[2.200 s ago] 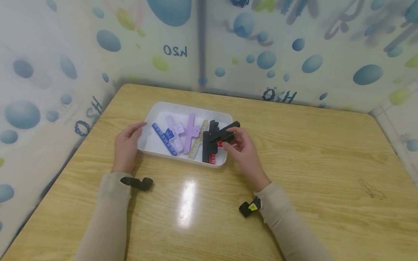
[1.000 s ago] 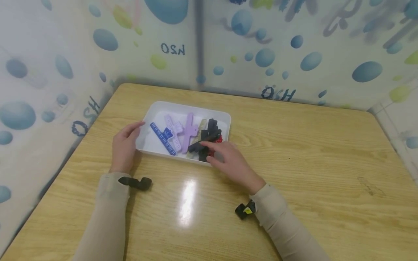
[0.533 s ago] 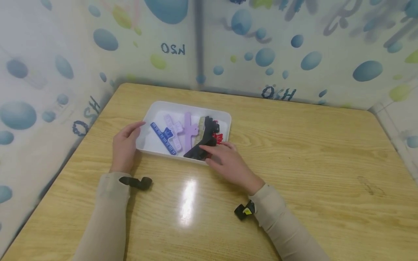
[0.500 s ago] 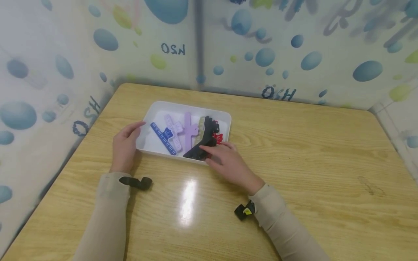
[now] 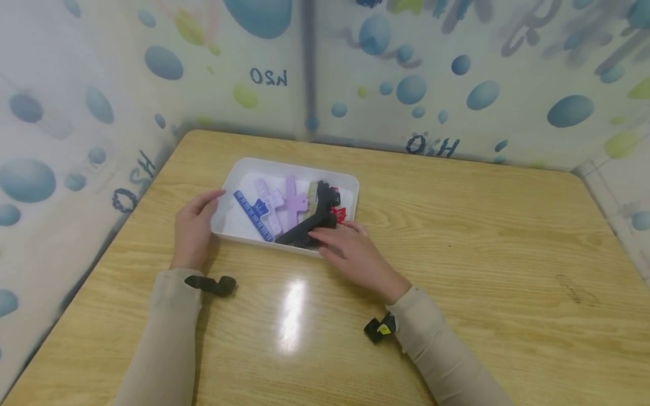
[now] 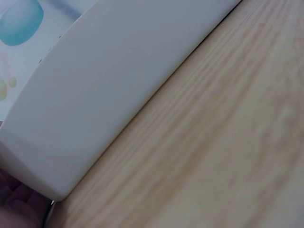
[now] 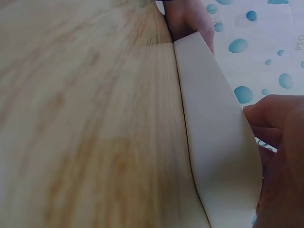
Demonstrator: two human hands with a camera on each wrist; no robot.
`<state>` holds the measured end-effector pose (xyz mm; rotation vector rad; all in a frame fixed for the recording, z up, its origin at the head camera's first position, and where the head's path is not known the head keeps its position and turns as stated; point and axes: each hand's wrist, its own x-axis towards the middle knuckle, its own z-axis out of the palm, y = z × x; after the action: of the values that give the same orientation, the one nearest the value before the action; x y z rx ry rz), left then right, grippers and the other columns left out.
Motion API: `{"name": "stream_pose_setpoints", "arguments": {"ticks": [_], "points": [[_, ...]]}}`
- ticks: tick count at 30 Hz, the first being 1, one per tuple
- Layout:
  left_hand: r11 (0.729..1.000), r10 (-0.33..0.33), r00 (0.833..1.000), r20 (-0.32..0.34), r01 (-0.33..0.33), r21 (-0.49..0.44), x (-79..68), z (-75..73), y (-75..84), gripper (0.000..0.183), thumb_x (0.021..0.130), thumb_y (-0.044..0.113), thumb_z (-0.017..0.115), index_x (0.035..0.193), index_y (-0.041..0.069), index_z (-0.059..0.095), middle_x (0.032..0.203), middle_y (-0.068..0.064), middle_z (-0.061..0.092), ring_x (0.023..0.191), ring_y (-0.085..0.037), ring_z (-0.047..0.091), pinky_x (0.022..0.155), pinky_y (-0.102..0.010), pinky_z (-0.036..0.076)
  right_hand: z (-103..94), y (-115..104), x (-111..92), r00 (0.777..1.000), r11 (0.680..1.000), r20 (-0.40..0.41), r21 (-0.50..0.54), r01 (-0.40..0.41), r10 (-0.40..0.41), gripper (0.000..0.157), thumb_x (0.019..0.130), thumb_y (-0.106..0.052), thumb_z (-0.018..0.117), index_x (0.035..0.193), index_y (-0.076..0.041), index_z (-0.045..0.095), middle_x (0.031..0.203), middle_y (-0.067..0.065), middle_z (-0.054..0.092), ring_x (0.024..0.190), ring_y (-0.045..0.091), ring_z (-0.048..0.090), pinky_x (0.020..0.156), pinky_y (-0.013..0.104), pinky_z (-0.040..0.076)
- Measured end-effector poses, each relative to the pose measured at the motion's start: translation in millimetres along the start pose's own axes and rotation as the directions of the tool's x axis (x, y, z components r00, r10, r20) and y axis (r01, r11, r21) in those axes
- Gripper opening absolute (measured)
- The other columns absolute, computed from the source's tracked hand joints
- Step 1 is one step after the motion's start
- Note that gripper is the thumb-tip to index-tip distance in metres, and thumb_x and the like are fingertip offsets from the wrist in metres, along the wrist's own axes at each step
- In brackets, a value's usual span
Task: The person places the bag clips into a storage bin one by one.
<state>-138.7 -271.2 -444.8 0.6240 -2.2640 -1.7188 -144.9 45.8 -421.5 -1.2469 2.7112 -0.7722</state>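
A white tray (image 5: 231,233) holds several long plastic clips. My left hand (image 5: 195,228) holds the tray's left end, its fingers against the wall near the corner in the left wrist view. My right hand (image 5: 355,254) reaches over the front right rim and pinches a black clip (image 5: 297,232), lying slantwise. A second black clip (image 5: 323,194) lies behind it, touching or overlapping. A red clip (image 5: 339,214) shows partly to their right. In the right wrist view the tray's front wall (image 7: 213,128) hides the clips and the fingertips.
Left of the black clips lie a blue clip (image 5: 254,214) with ruler marks, a pale lilac clip (image 5: 269,206), a purple clip (image 5: 293,200) and an olive clip (image 5: 311,197), partly covered. A wooden table (image 5: 482,270) carries the tray. Patterned walls (image 5: 431,67) stand behind.
My right hand has brought the black clip down and leftward from the tray's right side, and it has turned to slant near the front rim. My left hand keeps its place.
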Motion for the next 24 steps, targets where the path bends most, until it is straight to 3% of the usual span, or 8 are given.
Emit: {"name": "stream_pose_setpoints", "arguments": {"ticks": [6,16,24], "points": [[1.000,0.009,1.000,0.001,-0.009,-0.005,-0.3,-0.5,0.9,0.031,0.092,0.038,0.044,0.116,0.027,0.059,0.129,0.010,0.047,0.122,-0.008,0.036,0.104,-0.035,0.024,1.7,-1.2,0.2,0.999,0.997,0.035,-0.072,-0.005,0.008,0.036,0.095,-0.030,0.039,0.129,-0.025,0.048,0.134,-0.004,0.043,0.124,0.014,0.037,0.105,0.036,0.011],[1.000,0.012,1.000,-0.001,-0.012,-0.003,-0.8,-0.4,2.1,0.030,0.092,0.038,0.044,0.116,0.027,0.059,0.128,0.010,0.048,0.121,-0.009,0.037,0.103,-0.035,0.025,1.0,-5.3,-0.9,0.998,0.990,0.050,-0.141,-0.032,0.040,0.039,0.096,-0.033,0.035,0.130,-0.019,0.047,0.142,0.002,0.029,0.130,0.020,0.026,0.107,0.040,0.009],[1.000,0.018,1.000,-0.013,-0.018,0.002,-1.3,0.4,0.4,0.030,0.092,0.037,0.045,0.115,0.027,0.060,0.128,0.010,0.048,0.121,-0.008,0.038,0.102,-0.033,0.027,4.0,-3.6,-1.4,0.999,0.992,0.026,-0.120,-0.031,0.035,0.038,0.095,-0.034,0.034,0.124,-0.018,0.054,0.145,0.003,0.023,0.132,0.020,0.022,0.107,0.042,0.008]]}}
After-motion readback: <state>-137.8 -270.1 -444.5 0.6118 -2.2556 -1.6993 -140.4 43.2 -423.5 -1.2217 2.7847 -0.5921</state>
